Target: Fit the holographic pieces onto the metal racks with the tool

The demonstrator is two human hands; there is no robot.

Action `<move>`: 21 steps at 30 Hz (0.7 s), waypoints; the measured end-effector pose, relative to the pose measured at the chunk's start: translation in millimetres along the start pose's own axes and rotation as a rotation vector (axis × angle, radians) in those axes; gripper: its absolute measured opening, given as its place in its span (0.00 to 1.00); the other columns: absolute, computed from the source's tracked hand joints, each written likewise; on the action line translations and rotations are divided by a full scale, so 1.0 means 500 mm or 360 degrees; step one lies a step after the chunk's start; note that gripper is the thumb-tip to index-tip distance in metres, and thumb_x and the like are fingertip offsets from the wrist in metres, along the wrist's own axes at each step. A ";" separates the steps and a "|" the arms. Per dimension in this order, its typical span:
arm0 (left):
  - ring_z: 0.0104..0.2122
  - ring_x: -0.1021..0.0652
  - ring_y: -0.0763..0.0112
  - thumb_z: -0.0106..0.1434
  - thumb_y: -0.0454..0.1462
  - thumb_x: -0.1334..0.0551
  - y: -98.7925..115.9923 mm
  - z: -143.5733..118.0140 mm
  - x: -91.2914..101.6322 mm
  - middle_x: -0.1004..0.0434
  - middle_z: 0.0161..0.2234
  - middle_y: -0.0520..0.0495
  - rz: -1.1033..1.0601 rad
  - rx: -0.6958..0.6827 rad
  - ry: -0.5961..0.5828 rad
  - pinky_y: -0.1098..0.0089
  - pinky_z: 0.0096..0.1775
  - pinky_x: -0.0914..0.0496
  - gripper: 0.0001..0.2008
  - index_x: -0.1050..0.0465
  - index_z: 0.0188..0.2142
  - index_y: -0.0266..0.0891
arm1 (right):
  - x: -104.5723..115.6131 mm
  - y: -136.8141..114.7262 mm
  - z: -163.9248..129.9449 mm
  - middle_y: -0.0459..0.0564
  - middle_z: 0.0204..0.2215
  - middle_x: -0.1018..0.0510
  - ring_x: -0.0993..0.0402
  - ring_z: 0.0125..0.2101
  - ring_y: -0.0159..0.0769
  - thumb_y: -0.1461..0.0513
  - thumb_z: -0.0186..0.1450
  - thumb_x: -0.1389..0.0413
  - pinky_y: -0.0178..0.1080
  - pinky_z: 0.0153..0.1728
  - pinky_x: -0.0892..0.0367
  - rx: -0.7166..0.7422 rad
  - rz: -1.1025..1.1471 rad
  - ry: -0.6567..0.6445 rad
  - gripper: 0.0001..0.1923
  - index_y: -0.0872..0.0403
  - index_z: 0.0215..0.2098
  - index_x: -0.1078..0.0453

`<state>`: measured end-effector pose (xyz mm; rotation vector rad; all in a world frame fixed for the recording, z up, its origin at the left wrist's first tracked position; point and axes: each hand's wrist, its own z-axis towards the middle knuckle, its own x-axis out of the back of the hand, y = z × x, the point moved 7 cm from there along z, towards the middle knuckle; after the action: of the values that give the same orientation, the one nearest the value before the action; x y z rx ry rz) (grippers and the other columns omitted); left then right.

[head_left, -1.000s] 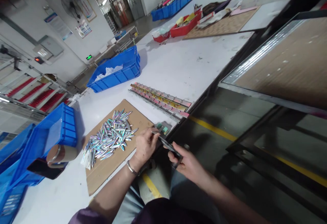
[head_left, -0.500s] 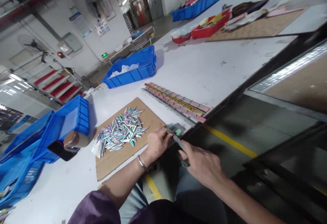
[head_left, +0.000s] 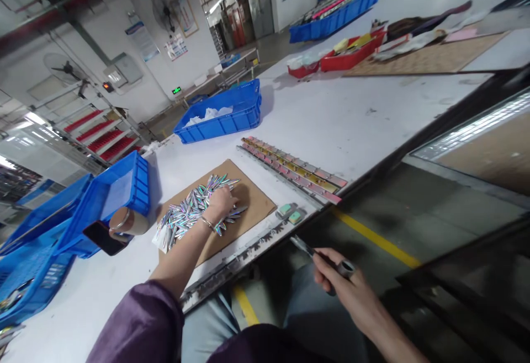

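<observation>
My left hand (head_left: 222, 199), with a bracelet at the wrist, reaches down onto a pile of shiny, spindle-shaped silver pieces (head_left: 186, 217). Its fingers are curled, and their tips are hidden from me. Under the pile lies a sheet of brown cardboard (head_left: 254, 206). Past the table's front edge, my right hand (head_left: 342, 277) is closed around the handles of a grey pliers-like tool (head_left: 304, 245), whose tip points up and left. Two small green blocks (head_left: 294, 218) rest near the edge. A dark notched strip (head_left: 252, 249) runs along the edge below the cardboard.
Long pink and yellow strips (head_left: 290, 167) lie right of the cardboard. A blue bin (head_left: 223, 123) with white material stands behind. At left are a phone (head_left: 105, 237), a brown mug (head_left: 128, 222) and blue crates (head_left: 116, 192). Red trays (head_left: 351, 57) sit farther back.
My left hand has moved from the tool's tip at the table edge, left onto the silver pile. My right hand has lowered and shifted right, still gripping the tool.
</observation>
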<state>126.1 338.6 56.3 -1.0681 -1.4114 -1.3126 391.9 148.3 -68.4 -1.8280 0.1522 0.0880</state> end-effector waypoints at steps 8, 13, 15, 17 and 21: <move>0.33 0.21 0.59 0.55 0.28 0.38 -0.004 0.008 0.012 0.22 0.26 0.44 -0.0299 -0.0084 -0.0080 0.62 0.41 0.28 0.07 0.26 0.35 0.35 | -0.055 0.008 -0.031 0.44 0.19 0.27 0.34 0.20 0.35 0.39 0.59 0.41 0.37 0.23 0.40 0.0011 0.0091 0.0000 0.26 0.51 0.40 0.28; 0.26 0.23 0.71 0.65 0.43 0.42 0.017 -0.079 -0.013 0.24 0.27 0.48 -0.1051 -0.0197 -0.0123 0.70 0.31 0.28 0.10 0.31 0.34 0.38 | -0.085 -0.017 -0.023 0.44 0.20 0.28 0.37 0.20 0.32 0.40 0.61 0.40 0.36 0.23 0.41 0.0022 0.0366 -0.0034 0.25 0.52 0.37 0.29; 0.27 0.23 0.72 0.64 0.52 0.40 0.032 -0.118 -0.040 0.24 0.32 0.48 -0.1616 -0.0202 -0.0120 0.71 0.30 0.28 0.18 0.34 0.38 0.38 | -0.098 -0.024 -0.014 0.44 0.21 0.27 0.35 0.21 0.32 0.40 0.62 0.41 0.36 0.25 0.39 0.0063 0.0401 -0.0079 0.25 0.52 0.37 0.30; 0.26 0.25 0.75 0.63 0.57 0.40 0.044 -0.152 -0.071 0.26 0.31 0.50 -0.1885 -0.0177 -0.0088 0.73 0.29 0.30 0.23 0.35 0.38 0.39 | -0.106 -0.029 -0.006 0.45 0.22 0.26 0.32 0.23 0.34 0.41 0.66 0.45 0.37 0.26 0.36 0.0172 0.0235 -0.0119 0.23 0.51 0.40 0.31; 0.23 0.31 0.77 0.67 0.56 0.41 0.056 -0.196 -0.100 0.32 0.24 0.55 -0.1770 -0.0213 0.0100 0.73 0.29 0.34 0.22 0.34 0.37 0.39 | -0.108 -0.049 -0.007 0.49 0.30 0.20 0.24 0.29 0.40 0.52 0.73 0.52 0.39 0.30 0.33 0.0613 -0.0802 -0.0002 0.15 0.50 0.51 0.32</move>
<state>169.8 241.8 16.4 -0.2305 -1.9740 -2.1900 342.1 154.5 -36.3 -1.4337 -0.2782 -0.2774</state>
